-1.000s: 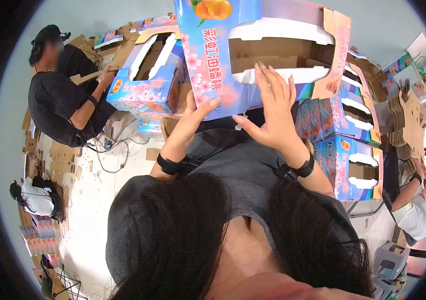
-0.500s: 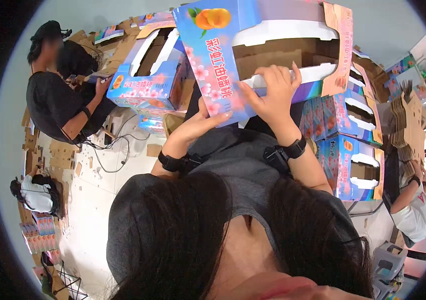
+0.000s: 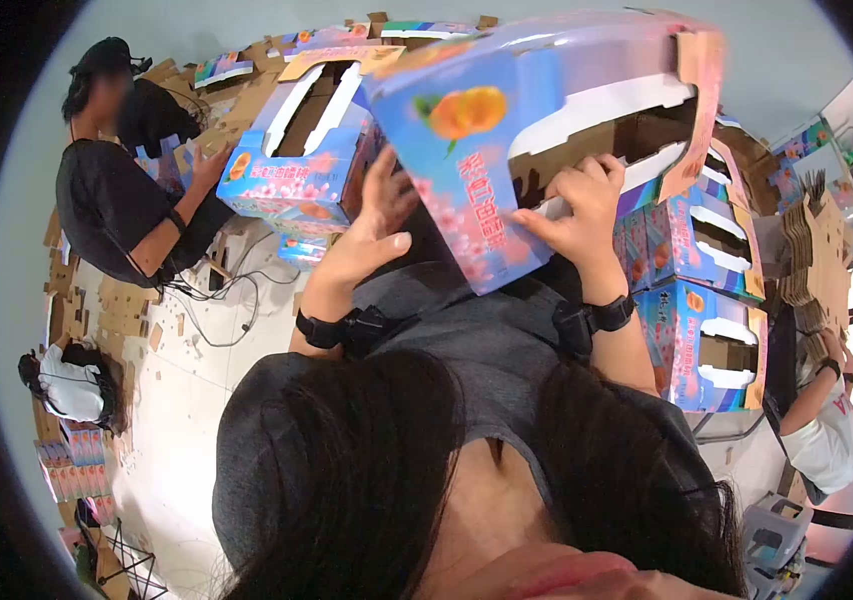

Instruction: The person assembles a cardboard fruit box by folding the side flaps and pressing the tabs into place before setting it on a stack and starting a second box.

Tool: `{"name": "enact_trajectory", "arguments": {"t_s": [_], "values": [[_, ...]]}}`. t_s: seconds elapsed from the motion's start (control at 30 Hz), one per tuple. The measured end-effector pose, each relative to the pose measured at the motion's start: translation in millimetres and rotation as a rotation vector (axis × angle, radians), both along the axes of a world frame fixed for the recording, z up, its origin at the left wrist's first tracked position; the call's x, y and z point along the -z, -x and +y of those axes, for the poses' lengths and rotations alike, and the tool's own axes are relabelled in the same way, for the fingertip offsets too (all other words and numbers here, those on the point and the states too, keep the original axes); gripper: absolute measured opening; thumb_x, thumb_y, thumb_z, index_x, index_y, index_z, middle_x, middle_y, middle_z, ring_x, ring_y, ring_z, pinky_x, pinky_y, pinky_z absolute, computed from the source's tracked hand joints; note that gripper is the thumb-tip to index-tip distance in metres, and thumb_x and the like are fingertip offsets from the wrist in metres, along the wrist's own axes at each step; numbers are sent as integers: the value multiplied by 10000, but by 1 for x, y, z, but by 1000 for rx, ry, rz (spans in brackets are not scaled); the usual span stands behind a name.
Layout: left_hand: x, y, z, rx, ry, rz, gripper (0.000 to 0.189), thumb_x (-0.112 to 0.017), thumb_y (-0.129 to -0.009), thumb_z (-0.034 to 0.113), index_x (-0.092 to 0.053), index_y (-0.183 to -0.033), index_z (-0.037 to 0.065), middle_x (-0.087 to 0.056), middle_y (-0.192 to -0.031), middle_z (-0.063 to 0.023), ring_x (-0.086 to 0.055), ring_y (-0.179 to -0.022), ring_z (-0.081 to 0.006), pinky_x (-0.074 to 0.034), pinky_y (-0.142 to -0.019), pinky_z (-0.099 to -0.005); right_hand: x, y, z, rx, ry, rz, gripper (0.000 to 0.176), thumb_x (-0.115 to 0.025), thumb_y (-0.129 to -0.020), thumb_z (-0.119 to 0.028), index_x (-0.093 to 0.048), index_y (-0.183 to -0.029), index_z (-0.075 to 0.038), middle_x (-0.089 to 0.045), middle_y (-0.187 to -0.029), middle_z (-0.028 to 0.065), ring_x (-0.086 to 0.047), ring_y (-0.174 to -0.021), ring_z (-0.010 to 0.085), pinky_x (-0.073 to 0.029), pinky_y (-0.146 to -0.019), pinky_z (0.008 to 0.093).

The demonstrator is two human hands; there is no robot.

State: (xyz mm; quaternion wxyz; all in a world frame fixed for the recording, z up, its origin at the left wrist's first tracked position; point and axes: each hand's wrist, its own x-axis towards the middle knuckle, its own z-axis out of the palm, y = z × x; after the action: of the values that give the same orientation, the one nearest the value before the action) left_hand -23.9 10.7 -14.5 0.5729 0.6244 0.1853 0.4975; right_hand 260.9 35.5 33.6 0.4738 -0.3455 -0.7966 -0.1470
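A blue and pink printed fruit carton (image 3: 486, 160) with a large window in its top is tilted in front of me, blurred by motion. My right hand (image 3: 584, 205) grips the white flap along the window's near edge, fingers curled over it. To the carton's left, my left hand (image 3: 371, 225) is off it, fingers apart and thumb out. Just beyond that hand stands another printed carton (image 3: 291, 185) with an open-window top.
At right are stacked cartons (image 3: 696, 345) and a pile of flat cardboard sheets (image 3: 811, 245) by a person in white (image 3: 826, 440). A person in black (image 3: 116, 200) works at left, with cables (image 3: 246, 300) on the floor. Farther off is another person (image 3: 71, 380).
My left hand has let go of the carton's lower left corner and moved up and left, fingers spreading. The carton has swung right and tilted, still in my right hand.
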Motion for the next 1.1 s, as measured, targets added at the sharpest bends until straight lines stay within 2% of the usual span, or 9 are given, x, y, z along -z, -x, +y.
{"name": "enact_trajectory", "arguments": {"t_s": [0.07, 0.3, 0.63, 0.73, 0.83, 0.87, 0.97, 1.0, 1.1], "values": [[-3, -6, 3, -74, -237, -134, 1148, -778, -801, 281, 89, -1536, 121, -182, -1547, -194, -223, -1442, -327, -225, -1156, -465, -3, 2, -2, -51, 57, -29, 527, -820, -584, -553, -521, -552, -120, -509, -567, 8, -489, -669, 227, -357, -868, 402], [-24, -16, -16, -525, 213, -167, 1024, -742, -833, 208, -7, -1543, 135, -321, -1478, -184, -359, -1372, -305, -285, -1139, -450, 6, 8, 3, -143, 46, -167, 509, -807, -610, -528, -530, -550, -106, -497, -562, 26, -493, -668, 236, -378, -852, 419], [-25, -13, -15, -580, 262, -231, 984, -744, -824, 196, -71, -1539, 135, -365, -1444, -199, -431, -1327, -287, -319, -1126, -428, 18, 8, 6, -121, 30, -177, 384, -792, -647, -410, -563, -581, -108, -556, -619, 57, -526, -698, 249, -387, -933, 468], [-26, -13, -15, -562, 217, -220, 980, -739, -827, 187, -69, -1540, 126, -370, -1442, -195, -434, -1326, -281, -317, -1127, -424, 27, 2, 6, -123, 11, -102, 335, -804, -664, -379, -624, -745, -109, -639, -816, 71, -581, -826, 264, -367, -1006, 486], [-27, -15, -16, -556, 190, -212, 976, -736, -831, 185, -68, -1540, 116, -374, -1448, -189, -434, -1329, -273, -316, -1128, -420, 25, -5, -12, 130, -143, 29, 433, -819, -672, -369, -634, -963, -107, -651, -1055, 85, -590, -1024, 288, -336, -1056, 502], [-27, -15, -16, -544, 190, -218, 971, -733, -834, 183, -69, -1540, 114, -375, -1450, -187, -433, -1330, -270, -315, -1129, -420, 29, -19, -15, 151, -123, -39, 680, -829, -683, -367, -538, -1228, -82, -539, -1311, 150, -468, -1252, 334, -290, -1086, 496], [-25, -15, -16, -526, 198, -231, 960, -727, -841, 178, -72, -1540, 113, -379, -1455, -183, -430, -1335, -266, -313, -1131, -421, 44, -34, -24, 274, -40, 229, 854, -832, -693, -375, -422, -1362, -37, -397, -1435, 231, -341, -1348, 372, -238, -1111, 488], [-24, -15, -15, -524, 200, -234, 956, -725, -843, 177, -73, -1540, 113, -380, -1456, -183, -429, -1336, -265, -313, -1132, -421, 52, -45, -27, 317, 28, 217, 1040, -835, -699, -401, -260, -1467, 2, -226, -1525, 286, -208, -1411, 420, -169, -1145, 489], [-22, -14, -14, -535, 210, -221, 946, -718, -851, 178, -72, -1540, 113, -387, -1453, -181, -429, -1337, -266, -313, -1131, -418, 73, -62, -34, 356, 241, 334, 1095, -841, -692, -429, -235, -1486, 20, -199, -1547, 287, -153, -1439, 439, -131, -1164, 504]]}}
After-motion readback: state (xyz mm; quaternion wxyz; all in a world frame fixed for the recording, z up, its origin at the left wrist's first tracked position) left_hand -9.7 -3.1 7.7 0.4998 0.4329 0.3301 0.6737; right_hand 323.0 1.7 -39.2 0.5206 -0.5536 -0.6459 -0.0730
